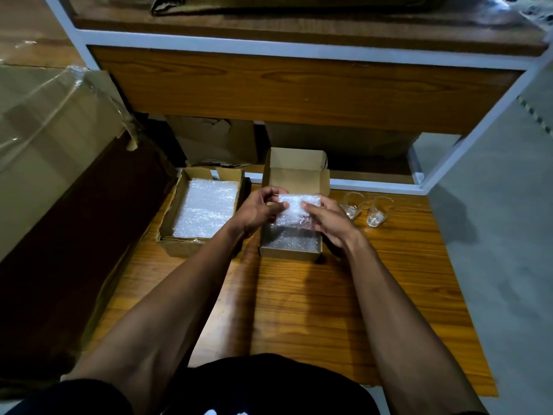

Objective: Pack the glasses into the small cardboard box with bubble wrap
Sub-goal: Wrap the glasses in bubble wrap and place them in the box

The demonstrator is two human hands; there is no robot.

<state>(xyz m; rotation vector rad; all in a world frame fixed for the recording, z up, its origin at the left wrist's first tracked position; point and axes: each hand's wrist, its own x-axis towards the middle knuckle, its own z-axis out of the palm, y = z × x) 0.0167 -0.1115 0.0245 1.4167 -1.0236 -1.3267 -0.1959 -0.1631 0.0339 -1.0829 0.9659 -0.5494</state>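
— Wooden tabletop (299, 310), orange-brown and grained, carries everything here; what stands at its middle?

— The small cardboard box (291, 253), lid flap raised at its far side, a sheet of bubble wrap lining its floor. Take that box as the landmark.

— And to the left of it?

— A wider, shallow carton (167, 235), touching or nearly touching the small box, filled with a flat stack of bubble wrap sheets (206, 208).

— Behind the box?

— A white-framed shelf (299, 52) with wooden boards, and more cardboard in the shadow beneath it.

— What are the hands doing?

— Both hover over the box's far half. The left hand (257, 211) pinches one end of a bubble-wrapped bundle (294, 209), its grip narrow, thumb and fingers closed on the wrap. The right hand (326, 217) curls round the other end, grip likewise holding the bundle. Whether a glass sits inside the wrap cannot be told.

— Where are the glasses?

— Two clear glasses (378, 212), just right of the box on the tabletop, standing side by side and apart from both hands.
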